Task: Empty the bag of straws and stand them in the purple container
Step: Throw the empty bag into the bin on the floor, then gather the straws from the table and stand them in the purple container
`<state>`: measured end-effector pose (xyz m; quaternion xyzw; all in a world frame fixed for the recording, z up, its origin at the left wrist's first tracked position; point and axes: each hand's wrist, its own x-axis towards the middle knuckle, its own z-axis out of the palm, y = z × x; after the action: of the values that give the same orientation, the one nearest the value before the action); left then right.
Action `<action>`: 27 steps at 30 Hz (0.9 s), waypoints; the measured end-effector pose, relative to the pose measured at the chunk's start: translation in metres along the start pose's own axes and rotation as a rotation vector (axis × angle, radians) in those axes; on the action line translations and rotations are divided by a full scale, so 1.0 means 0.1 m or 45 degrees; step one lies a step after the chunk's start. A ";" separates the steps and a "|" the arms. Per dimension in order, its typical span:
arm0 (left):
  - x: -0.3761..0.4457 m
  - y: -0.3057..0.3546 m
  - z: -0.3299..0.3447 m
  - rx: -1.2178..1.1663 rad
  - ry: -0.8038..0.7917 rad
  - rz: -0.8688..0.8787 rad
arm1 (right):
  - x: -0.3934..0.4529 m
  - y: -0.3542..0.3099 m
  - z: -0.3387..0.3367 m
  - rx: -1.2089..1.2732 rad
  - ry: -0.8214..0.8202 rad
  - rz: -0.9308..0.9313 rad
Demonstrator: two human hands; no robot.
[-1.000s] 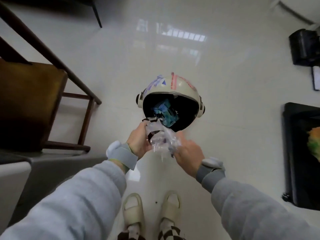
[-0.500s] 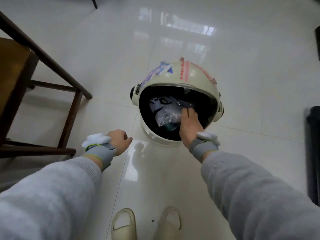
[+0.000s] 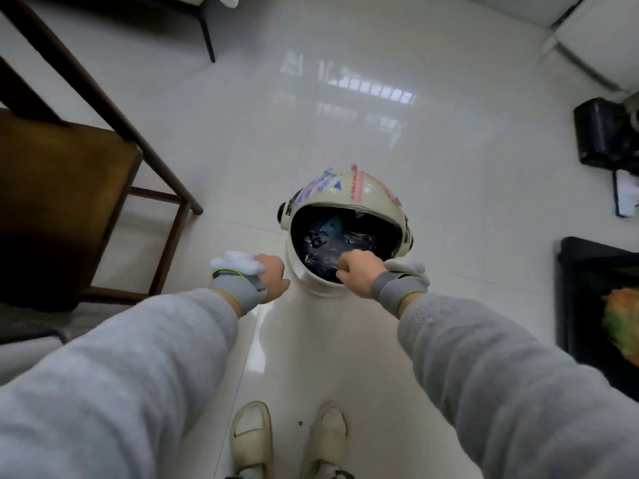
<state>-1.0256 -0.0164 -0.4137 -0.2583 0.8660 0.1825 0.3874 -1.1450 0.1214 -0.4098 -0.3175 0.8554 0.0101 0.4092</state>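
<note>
Over a cream helmet-shaped bin on glossy floor, 2 hands: right hand curled, apparently empty above discarded clear plastic bag; left hand loosely curled, idle.

Wooden chair at left; black tray at right

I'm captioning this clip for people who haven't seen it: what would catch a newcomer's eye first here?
First, the astronaut-helmet bin on the glossy white floor at centre, its dark opening holding a crumpled clear plastic bag. Next, the right hand over the bin's near rim and the left hand just left of it. A wooden chair fills the left side.
</note>
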 end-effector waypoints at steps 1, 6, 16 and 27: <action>-0.26 0.02 -0.20 0.033 0.029 0.015 | -0.26 -0.10 -0.17 -0.019 -0.027 -0.010; -1.83 0.01 -1.21 -0.032 0.291 -0.012 | -1.48 -0.71 -1.01 -0.240 -0.002 -0.187; -4.92 -1.02 -0.94 -0.561 0.685 -0.640 | -3.15 -2.90 -1.35 -0.685 0.174 -1.065; -8.21 -1.28 1.77 -1.050 0.809 -1.571 | -5.60 -4.63 0.63 -1.061 -0.034 -1.870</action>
<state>-0.3835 0.2236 0.0874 -0.8515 0.4990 0.1585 0.0270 -0.5862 0.0694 0.0561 -0.9179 0.3529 0.0600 0.1714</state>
